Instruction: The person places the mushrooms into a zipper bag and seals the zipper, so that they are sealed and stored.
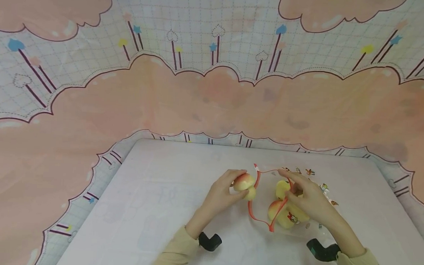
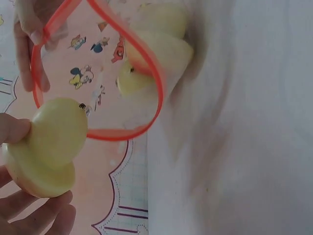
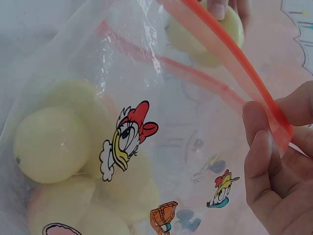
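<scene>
At the far left and behind everything hangs a pink cloud-patterned backdrop [image 1: 213, 104], its cloth running down round the white worktop [image 1: 150, 209], whose left half lies bare of things. On the left forearm a black wrist mount [image 1: 210, 241] sits just past a beige sleeve [image 1: 177, 252]. The left hand [image 1: 220, 195] curls its fingers and thumb round a peach-shaped fruit piece [image 1: 244, 185], pale yellow with a pink blush, held up above the worktop just beside the bag's mouth; in the left wrist view the same piece [image 2: 49, 147] shows as two rounded lobes pinched between thumb and fingers. Right of it lies a clear zip bag [image 1: 283, 208] printed with cartoon ducks, its red zip strip [image 1: 252, 208] gaping in a loop that stands between the held piece and the bag's inside. Within the bag rest more yellow fruit pieces [image 1: 281, 214], touching one another; the right wrist view shows them [image 3: 54, 147] pressed against the film behind a printed duck [image 3: 124, 142]. The right hand [image 1: 307, 197] reaches over the bag and pinches the upper edge of the zip strip [image 3: 274, 117] between thumb and fingertips [image 3: 259, 147], its grip closed on that strip and partly covering the bag's top. Farther right, a second black wrist mount [image 1: 322, 250] sits on the right forearm.
</scene>
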Available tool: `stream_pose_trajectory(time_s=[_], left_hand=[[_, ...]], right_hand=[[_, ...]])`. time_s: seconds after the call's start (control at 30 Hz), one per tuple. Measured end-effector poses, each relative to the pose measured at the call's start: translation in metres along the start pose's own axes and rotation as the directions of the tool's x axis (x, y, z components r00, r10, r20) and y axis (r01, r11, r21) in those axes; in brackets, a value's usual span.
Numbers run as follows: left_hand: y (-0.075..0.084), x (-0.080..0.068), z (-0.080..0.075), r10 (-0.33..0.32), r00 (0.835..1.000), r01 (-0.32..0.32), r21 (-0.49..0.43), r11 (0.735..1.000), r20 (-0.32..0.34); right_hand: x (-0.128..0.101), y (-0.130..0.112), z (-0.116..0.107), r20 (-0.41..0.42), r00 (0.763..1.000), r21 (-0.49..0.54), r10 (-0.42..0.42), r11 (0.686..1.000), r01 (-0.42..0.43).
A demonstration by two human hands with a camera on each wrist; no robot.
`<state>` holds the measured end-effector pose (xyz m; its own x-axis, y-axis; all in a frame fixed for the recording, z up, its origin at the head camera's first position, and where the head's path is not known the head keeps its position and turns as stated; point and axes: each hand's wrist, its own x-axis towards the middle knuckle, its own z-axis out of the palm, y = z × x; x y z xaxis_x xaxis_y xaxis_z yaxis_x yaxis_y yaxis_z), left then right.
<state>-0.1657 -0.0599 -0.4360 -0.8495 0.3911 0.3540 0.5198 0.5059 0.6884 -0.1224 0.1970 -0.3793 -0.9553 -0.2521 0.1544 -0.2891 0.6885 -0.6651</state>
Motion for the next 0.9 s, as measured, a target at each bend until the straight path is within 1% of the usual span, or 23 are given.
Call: stream_pose_trajectory(time_s=[0.23, 0.33, 0.5, 0.77, 0.9], left_hand=[[0.011, 0.0, 0.012, 0.015, 1.0, -0.015, -0.016, 1.0, 0.008], [0.015, 0.0, 0.015, 0.017, 1.0, -0.017, -0.03, 0.999, -0.006], [0.021, -0.001, 0.018, 0.051, 0.998, -0.052, -0.035, 0.998, -0.03], [0.028, -0.002, 0.027, 0.068, 0.998, -0.067, -0.063, 0.996, 0.014], [0.03, -0.002, 0.032, 0.076, 0.997, -0.074, -0.059, 0.995, 0.026]], right_hand=[[-0.001, 0.0, 0.0, -0.002, 1.0, 0.013, -0.003, 1.0, 0.003], [-0.001, 0.0, 0.0, -0.01, 1.0, 0.019, -0.019, 1.0, 0.019], [-0.001, 0.0, -0.001, -0.003, 1.0, 0.013, -0.01, 1.0, 0.01], [0.0, 0.001, 0.0, -0.002, 1.0, 0.006, -0.017, 1.0, 0.017], [-0.001, 0.001, 0.001, -0.001, 1.0, 0.01, -0.017, 1.0, 0.017]])
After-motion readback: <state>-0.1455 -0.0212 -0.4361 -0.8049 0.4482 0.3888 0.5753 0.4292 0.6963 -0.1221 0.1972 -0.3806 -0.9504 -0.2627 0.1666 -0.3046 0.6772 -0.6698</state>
